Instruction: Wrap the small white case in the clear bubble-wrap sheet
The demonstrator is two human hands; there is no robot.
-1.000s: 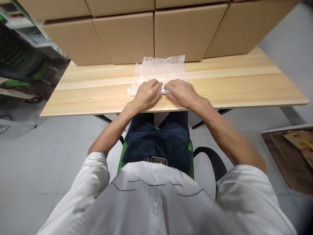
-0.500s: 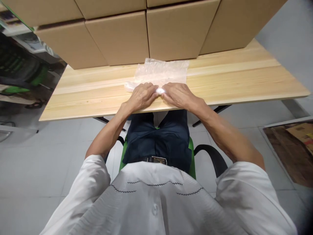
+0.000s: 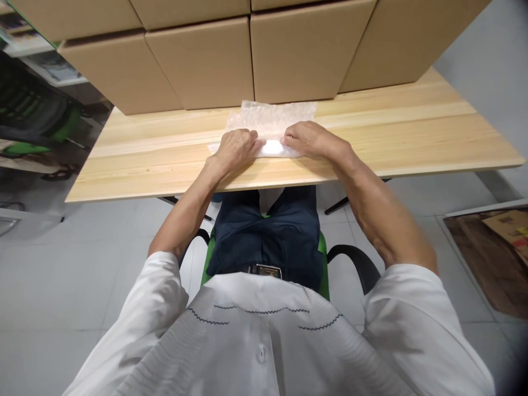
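Note:
A translucent sheet of wrap [image 3: 274,116] lies on the wooden table, its near edge rolled into a white bundle [image 3: 272,147] close to the table's front edge. My left hand [image 3: 239,147] presses on the left part of the roll, fingers bent together around it. On the right part rests my right hand [image 3: 306,138], its fingers curled onto the roll. A bright stretch of the bundle shows between the two hands. What is inside the roll cannot be made out.
Stacked cardboard boxes [image 3: 200,63] stand along the back of the wooden table [image 3: 396,132]. A green and black chair [image 3: 61,132] is at the far left. Flattened cardboard [image 3: 490,264] lies on the floor at the right.
My hands have moved apart and slightly away from me, my right hand the most. More of the white roll now shows between them, and the sheet beyond it looks shorter.

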